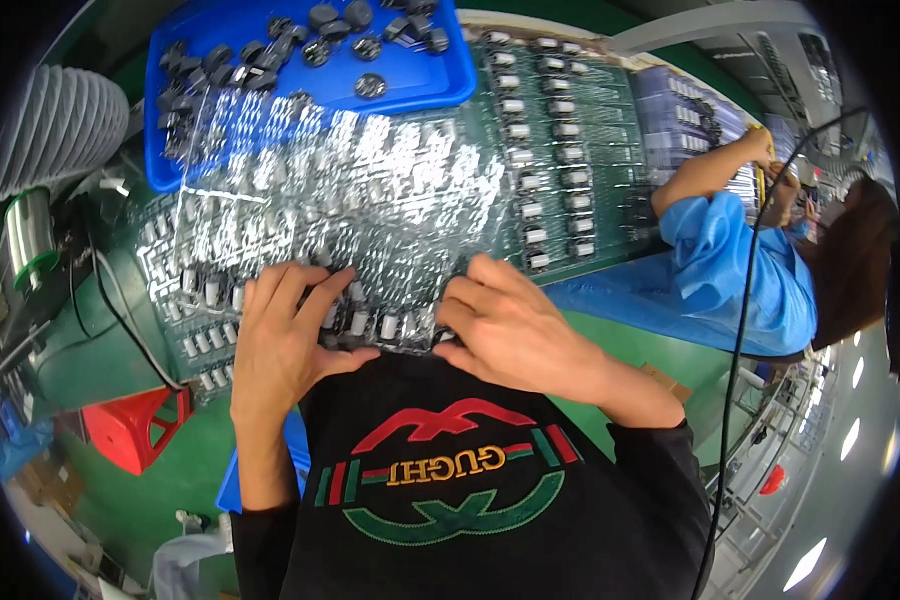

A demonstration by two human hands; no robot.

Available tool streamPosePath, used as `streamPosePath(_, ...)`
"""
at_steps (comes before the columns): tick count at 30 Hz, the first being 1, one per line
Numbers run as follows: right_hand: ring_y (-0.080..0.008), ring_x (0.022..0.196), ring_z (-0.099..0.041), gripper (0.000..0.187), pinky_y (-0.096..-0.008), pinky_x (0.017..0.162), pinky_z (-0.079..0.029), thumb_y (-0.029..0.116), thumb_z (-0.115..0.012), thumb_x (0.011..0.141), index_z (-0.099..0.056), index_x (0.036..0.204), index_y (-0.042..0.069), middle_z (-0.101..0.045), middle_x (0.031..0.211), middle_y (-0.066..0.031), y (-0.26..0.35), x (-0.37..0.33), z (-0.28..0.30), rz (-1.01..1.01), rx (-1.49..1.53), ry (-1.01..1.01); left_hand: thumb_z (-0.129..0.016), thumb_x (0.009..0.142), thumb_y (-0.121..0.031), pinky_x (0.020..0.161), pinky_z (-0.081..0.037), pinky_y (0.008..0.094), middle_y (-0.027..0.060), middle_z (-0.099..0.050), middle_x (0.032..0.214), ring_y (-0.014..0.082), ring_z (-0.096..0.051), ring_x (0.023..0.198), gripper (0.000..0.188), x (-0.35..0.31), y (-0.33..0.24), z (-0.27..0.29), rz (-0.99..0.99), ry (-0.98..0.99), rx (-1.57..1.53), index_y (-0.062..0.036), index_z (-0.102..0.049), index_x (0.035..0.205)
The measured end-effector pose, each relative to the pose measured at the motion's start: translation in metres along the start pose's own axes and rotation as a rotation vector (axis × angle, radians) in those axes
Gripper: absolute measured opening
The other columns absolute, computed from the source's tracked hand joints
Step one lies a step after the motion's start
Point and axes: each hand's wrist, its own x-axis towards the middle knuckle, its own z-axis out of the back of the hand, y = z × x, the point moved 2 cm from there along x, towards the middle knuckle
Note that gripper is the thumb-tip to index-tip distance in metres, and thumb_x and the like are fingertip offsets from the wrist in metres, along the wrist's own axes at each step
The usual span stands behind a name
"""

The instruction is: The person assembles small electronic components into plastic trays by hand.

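Observation:
A clear plastic blister tray [370, 185] lies in front of me on the bench, its shiny surface full of glare. Along its near edge sits a row of small parts with white cylinders and dark ends [389, 326]. My left hand [285, 325] grips the near edge at the left, with the fingers over the top and the thumb along the front. At the near right corner my right hand [505, 325] has its fingers curled round the tray's edge. Other filled trays [210, 342] show beneath and to the left.
Behind the tray stands a blue bin [440, 88] with loose dark round parts. More filled trays [545, 150] lie at the right. A solder spool [32, 235], a grey duct hose [55, 130] and a red stool [130, 430] are left. A co-worker in blue sleeves [740, 265] works at right.

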Motion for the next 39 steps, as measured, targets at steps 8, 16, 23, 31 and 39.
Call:
streamPosePath(8,-0.0264,0.093,-0.056,0.025,-0.0363,0.082,-0.048,0.020,-0.081,0.076,-0.065,0.092,0.009,-0.061,0.089,-0.0044,-0.011,-0.002,-0.007,-0.101,0.212,-0.053,-0.088,0.056,-0.040,0.085,-0.042,0.0425,0.0055,-0.059,0.104,0.0277,-0.055,0.102,0.071,-0.001,0.001,-0.006,-0.012,-0.046,0.043,-0.0069,-0.070,0.116)
streamPosePath(16,-0.0081,0.078,-0.067,0.022,-0.0209,0.063,-0.047,0.009,-0.079,0.082,-0.070,0.101,0.003,-0.071,0.082,-0.0032,-0.119,0.013,0.075,-0.452,0.932,-0.427,-0.088,0.057,-0.041,0.085,-0.042,0.0424,0.0059,-0.060,0.104,0.0276,-0.055,0.102,0.068,-0.004,0.005,-0.007,-0.022,-0.060,0.021,-0.0068,-0.070,0.114)
streamPosePath(23,-0.0048,0.059,-0.052,0.027,-0.0198,0.048,-0.035,0.015,-0.081,0.083,-0.071,0.103,0.000,-0.066,0.078,0.0016,-0.247,0.012,0.079,-0.855,0.862,-0.846,-0.087,0.058,-0.042,0.086,-0.041,0.0419,0.0052,-0.059,0.104,0.0272,-0.055,0.102,0.068,0.000,0.003,-0.005,-0.016,-0.028,0.011,-0.0079,-0.071,0.114)
streamPosePath(31,-0.0063,0.055,-0.051,0.023,-0.0220,0.046,-0.033,0.021,-0.083,0.083,-0.075,0.090,0.001,-0.063,0.070,0.0013,-0.245,0.024,0.085,-0.963,0.734,-0.684,-0.089,0.059,-0.041,0.086,-0.041,0.0420,0.0047,-0.059,0.104,0.0271,-0.054,0.102,0.067,0.003,0.003,-0.004,0.010,0.019,0.024,-0.0083,-0.071,0.115)
streamPosePath(39,-0.0071,0.055,-0.053,0.026,-0.0227,0.047,-0.035,0.024,-0.082,0.084,-0.074,0.088,0.000,-0.066,0.073,0.0005,-0.250,0.024,0.067,-0.917,0.757,-0.801,-0.089,0.061,-0.042,0.086,-0.042,0.0420,0.0047,-0.059,0.105,0.0274,-0.054,0.102,0.067,0.006,0.002,-0.002,-0.017,0.039,0.040,-0.0084,-0.071,0.116)
